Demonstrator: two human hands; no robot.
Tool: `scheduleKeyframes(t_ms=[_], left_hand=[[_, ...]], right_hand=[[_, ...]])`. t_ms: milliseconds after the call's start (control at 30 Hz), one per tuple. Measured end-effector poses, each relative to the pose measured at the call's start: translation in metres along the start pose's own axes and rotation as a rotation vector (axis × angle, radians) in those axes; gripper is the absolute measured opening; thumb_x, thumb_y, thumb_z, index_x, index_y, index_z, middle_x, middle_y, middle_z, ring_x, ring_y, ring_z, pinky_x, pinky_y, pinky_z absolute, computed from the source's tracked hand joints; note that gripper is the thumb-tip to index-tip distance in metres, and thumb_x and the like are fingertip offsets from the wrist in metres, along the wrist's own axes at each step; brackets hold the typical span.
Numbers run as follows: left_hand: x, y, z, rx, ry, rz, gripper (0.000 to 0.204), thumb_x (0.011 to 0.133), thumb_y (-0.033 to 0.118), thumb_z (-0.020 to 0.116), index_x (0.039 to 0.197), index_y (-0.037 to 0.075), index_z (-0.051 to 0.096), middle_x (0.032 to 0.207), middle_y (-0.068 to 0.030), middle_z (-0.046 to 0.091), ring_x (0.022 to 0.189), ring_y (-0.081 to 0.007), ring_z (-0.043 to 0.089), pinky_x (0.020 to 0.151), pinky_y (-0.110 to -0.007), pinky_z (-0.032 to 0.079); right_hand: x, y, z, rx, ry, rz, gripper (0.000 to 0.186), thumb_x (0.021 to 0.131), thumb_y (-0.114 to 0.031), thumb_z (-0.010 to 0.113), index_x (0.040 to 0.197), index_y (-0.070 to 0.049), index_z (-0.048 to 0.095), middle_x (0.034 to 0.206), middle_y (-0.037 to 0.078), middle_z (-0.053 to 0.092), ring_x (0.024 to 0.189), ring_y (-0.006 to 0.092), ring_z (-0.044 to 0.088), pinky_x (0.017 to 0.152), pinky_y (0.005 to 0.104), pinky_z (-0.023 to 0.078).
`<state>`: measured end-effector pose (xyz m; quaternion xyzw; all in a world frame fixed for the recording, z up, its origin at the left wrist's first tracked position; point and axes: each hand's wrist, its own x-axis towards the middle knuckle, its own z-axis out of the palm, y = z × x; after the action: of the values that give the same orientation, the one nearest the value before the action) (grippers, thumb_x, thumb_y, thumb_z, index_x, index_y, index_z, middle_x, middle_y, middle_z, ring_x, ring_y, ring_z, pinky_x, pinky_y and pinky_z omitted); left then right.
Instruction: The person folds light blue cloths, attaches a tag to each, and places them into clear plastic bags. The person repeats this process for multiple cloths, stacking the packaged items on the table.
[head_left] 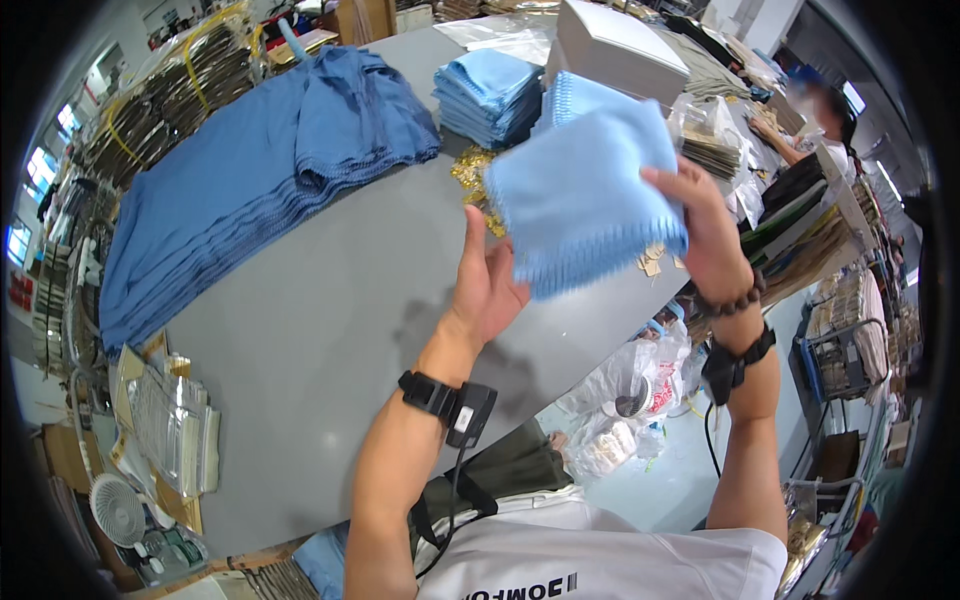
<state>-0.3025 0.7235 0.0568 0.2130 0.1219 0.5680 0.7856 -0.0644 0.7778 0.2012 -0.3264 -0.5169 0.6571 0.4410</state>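
Light blue cloth [580,195] held up in the air above the grey table [330,330], roughly square, zigzag-cut edges, looks like one layer folded or two stacked; cannot tell which. Right hand [705,225] pinching the cloth's right edge, thumb on the near face, fingers behind. Left hand [487,285] open and flat, palm against the lower left corner from underneath, fingers spread, not clamped.

Probably squaring or folding the cloth. To do it well: keep the right pinch near the corner, slide the left palm along the bottom edge to match corners, check zigzag edges line up before pressing flat.

Behind the cloth: stack of folded blue cloths [488,95], same colour, near a grey box [615,50]. Far left of table: wide pile of darker blue fabric [250,180], many layers fanned out. Small gold bits [470,170] scattered between pile and stack. Near left edge: clear plastic bags [175,420], small white fan [118,510] below. Another person [815,125] seated at far right, well apart. Black bands on both wrists.
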Motion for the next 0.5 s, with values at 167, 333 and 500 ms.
scheduleKeyframes(t_ms=[167, 333, 500], left_hand=[[-0.098, 0.002, -0.016, 0.234, 0.337, 0.064, 0.069, 0.104, 0.041, 0.066, 0.154, -0.003, 0.047, 0.149, -0.0157, 0.06, 0.134, -0.0291, 0.062, 0.115, -0.048, 0.049], [-0.206, 0.009, -0.06, 0.718, 0.764, 0.181, 0.055, 0.093, 0.006, 0.077, 0.143, -0.006, 0.057, 0.133, -0.0133, 0.069, 0.119, -0.0213, 0.067, 0.104, -0.037, 0.054], [-0.277, 0.007, -0.079, 1.056, 1.015, 0.155, 0.059, 0.092, 0.007, 0.077, 0.146, -0.004, 0.055, 0.132, -0.0145, 0.07, 0.117, -0.0222, 0.068, 0.101, -0.036, 0.054]], right_hand=[[-0.028, 0.071, 0.027, -0.048, -0.075, 0.188, 0.048, 0.094, -0.004, 0.076, 0.139, 0.006, 0.062, 0.118, 0.012, 0.076, 0.089, 0.0146, 0.076, 0.083, 0.0288, 0.063], [0.009, 0.167, 0.033, -0.904, -0.295, -0.101, 0.042, 0.097, -0.022, 0.074, 0.13, 0.004, 0.07, 0.096, 0.013, 0.082, 0.082, 0.0232, 0.078, 0.074, 0.036, 0.059], [0.115, 0.231, 0.041, -1.193, -0.031, -0.408, 0.028, 0.099, -0.018, 0.068, 0.117, 0.001, 0.076, 0.115, 0.023, 0.074, 0.101, 0.0427, 0.072, 0.088, 0.0483, 0.057]])
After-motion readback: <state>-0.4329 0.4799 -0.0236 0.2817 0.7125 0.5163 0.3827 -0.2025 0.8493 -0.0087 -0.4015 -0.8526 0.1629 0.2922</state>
